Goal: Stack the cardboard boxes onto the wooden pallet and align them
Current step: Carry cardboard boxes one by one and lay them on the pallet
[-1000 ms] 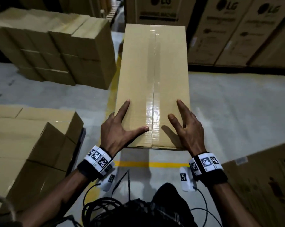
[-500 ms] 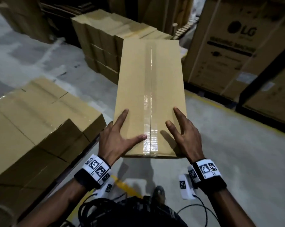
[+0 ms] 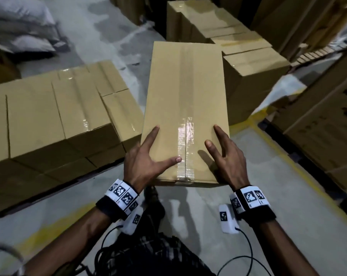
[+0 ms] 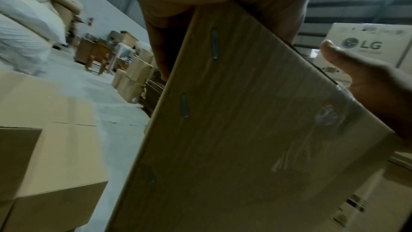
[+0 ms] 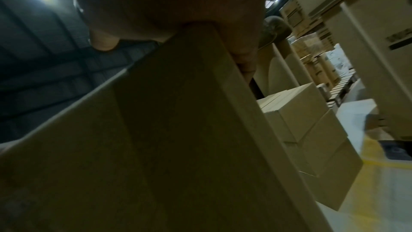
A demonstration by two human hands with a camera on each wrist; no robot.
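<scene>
From the head view, the carried box [image 3: 185, 108], held clear of the floor with the left hand [image 3: 146, 162] and right hand [image 3: 227, 159] clasping its near corners, thumbs on top, now hangs just right of the stacked boxes [image 3: 55, 120]; a second ago those sat well to the left, so placement looks close. The left wrist view shows fingers wrapped under the stapled side [image 4: 234, 121]. The right wrist view is dark; the hand seemingly grips the edge.
</scene>
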